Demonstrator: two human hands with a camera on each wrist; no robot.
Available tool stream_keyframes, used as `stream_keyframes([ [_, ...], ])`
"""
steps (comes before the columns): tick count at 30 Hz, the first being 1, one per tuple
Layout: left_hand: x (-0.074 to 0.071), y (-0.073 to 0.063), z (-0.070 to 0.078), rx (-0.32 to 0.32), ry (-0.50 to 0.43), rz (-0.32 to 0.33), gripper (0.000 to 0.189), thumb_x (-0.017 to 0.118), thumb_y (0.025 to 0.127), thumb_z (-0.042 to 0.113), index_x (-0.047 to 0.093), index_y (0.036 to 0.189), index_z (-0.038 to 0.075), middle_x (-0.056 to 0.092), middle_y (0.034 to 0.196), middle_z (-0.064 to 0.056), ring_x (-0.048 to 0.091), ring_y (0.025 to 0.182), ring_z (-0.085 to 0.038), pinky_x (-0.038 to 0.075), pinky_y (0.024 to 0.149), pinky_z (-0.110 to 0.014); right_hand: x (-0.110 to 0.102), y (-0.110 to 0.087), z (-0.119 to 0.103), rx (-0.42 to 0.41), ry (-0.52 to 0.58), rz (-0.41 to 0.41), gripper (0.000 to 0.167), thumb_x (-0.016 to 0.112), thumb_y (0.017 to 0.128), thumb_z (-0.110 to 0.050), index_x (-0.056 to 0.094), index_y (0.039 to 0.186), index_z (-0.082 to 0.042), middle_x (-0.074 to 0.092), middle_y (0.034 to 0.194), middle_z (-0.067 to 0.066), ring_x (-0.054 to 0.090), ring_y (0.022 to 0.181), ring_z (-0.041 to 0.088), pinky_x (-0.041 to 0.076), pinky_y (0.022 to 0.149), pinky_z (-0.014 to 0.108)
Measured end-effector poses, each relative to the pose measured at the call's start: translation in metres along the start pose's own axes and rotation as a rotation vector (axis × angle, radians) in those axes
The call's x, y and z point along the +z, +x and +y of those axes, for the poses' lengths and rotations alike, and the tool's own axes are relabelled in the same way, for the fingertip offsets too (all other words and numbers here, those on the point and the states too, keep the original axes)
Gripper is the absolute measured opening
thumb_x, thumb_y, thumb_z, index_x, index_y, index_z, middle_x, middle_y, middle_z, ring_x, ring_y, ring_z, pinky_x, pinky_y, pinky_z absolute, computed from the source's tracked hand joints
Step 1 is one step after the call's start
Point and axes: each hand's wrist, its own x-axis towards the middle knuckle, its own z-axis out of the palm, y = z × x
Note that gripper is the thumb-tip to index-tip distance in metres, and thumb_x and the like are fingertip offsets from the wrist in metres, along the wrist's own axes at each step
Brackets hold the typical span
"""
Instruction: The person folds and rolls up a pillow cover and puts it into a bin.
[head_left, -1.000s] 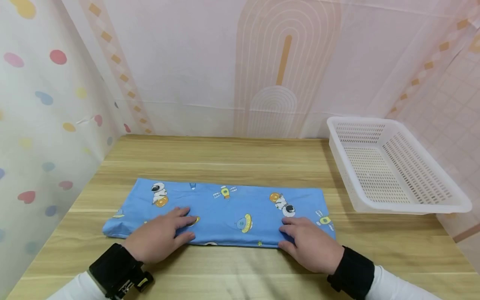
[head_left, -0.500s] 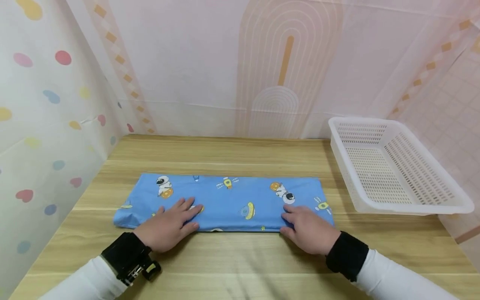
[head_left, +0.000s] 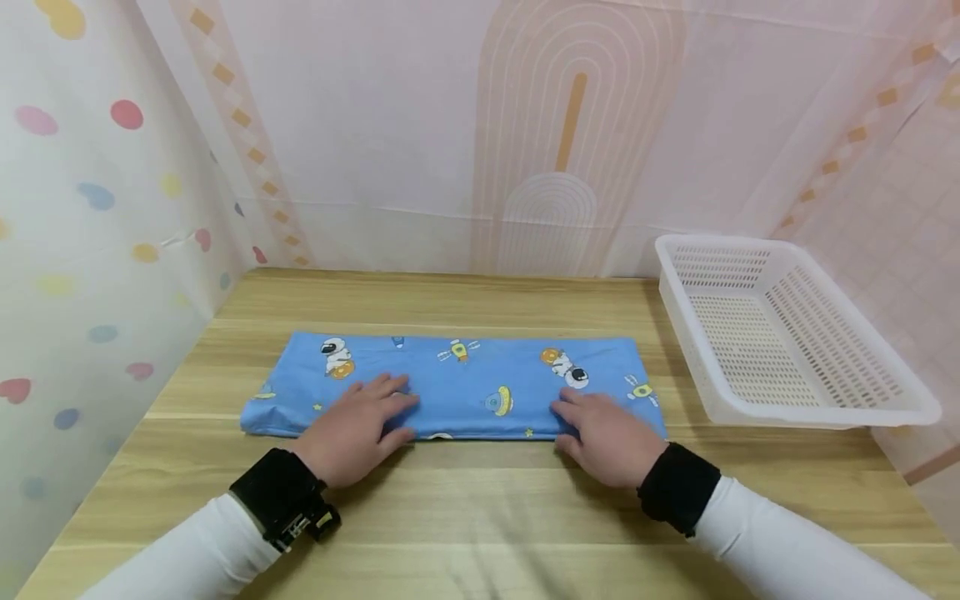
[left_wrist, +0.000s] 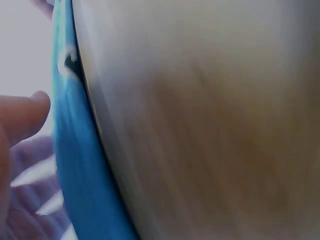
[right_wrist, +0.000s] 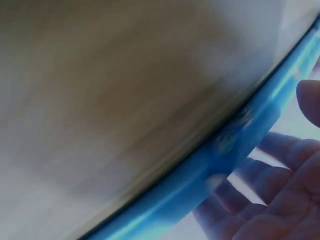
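Observation:
A blue cloth printed with astronauts, saucers and satellites lies folded into a long flat strip on the wooden table, in the head view. My left hand rests palm down on its near edge, left of the middle, with fingers spread. Toward the right end, my right hand lies on the same edge, its fingers nearly straight. The wrist views show the blue cloth from the side, with the thumb of the left hand and the fingers of the right hand against it.
A white perforated plastic basket stands at the right of the wooden table. Behind the table hangs a pale pink patterned curtain, and a dotted one borders the left side.
Both hands have moved away from the body, and the folded blue cloth has slid with them toward the back of the table. The basket stays where it was.

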Motion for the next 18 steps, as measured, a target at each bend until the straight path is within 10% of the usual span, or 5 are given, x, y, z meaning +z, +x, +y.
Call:
stream_keyframes([
  [7,0.006,0.002,0.018,0.234,0.125,0.126,0.017,0.079,0.095,0.024,0.082,0.112,0.021,0.073,0.115,0.003,0.066,0.111,-0.022,0.053,0.101,-0.044,0.008,-0.003,-0.025,-0.216,-0.008,-0.048,0.055,0.06,0.108,-0.026,0.046,0.159,-0.01,0.035,0.17,0.014,0.033,0.156,0.042,0.029,0.127,0.055],
  [18,0.003,-0.003,0.01,0.154,0.078,0.03,0.014,0.074,0.098,0.016,0.081,0.109,0.02,0.078,0.11,0.006,0.073,0.108,-0.018,0.057,0.097,-0.046,0.015,0.006,-0.035,-0.203,-0.06,-0.166,0.061,0.056,0.11,-0.034,0.038,0.163,-0.011,0.033,0.172,0.004,0.03,0.159,0.036,0.029,0.128,0.05],
])
